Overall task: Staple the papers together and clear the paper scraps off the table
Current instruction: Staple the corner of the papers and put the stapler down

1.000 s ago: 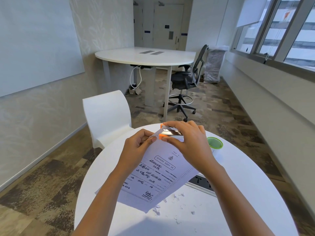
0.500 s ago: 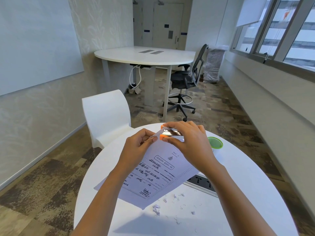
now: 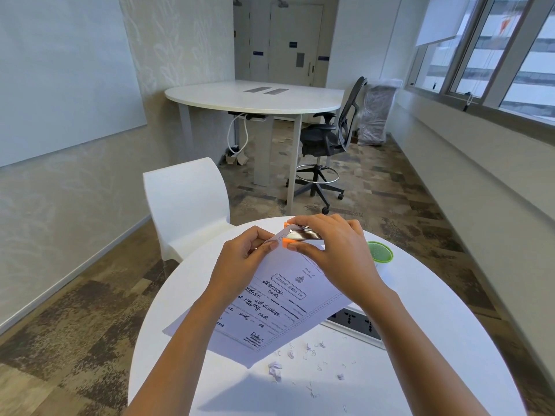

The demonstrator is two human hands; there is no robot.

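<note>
Head cam, looking down at both hands, so starting there. The right hand is wrapped round a small orange and metal stapler, fingers curled over the top and thumb tucked underneath, so it's properly gripping it. The stapler's nose sticks out of the left side of that fist and sits right on the top corner of the papers.

The left hand is just beside it, almost touching the stapler's orange tip. It pinches that same paper corner between thumb and curled fingers. Can't tell if the stapler is actually squeezed all the way down, the fingers cover most of it.

From the two hands the papers hang back toward the person, tilted and lifted off the table. They pass between the two forearms, and their lowest corner throws a shadow on the tabletop.

The paper scraps are scattered on the table well below the hands. They lie just past the lower edge of the sheets and run off under the right forearm, little white bits and a couple of crumpled lumps.

Just to the right of the right hand there's a green-rimmed cup. A socket panel set in the table peeks out under the right wrist. Beyond the left hand, past the table edge, stands a white chair.
</note>
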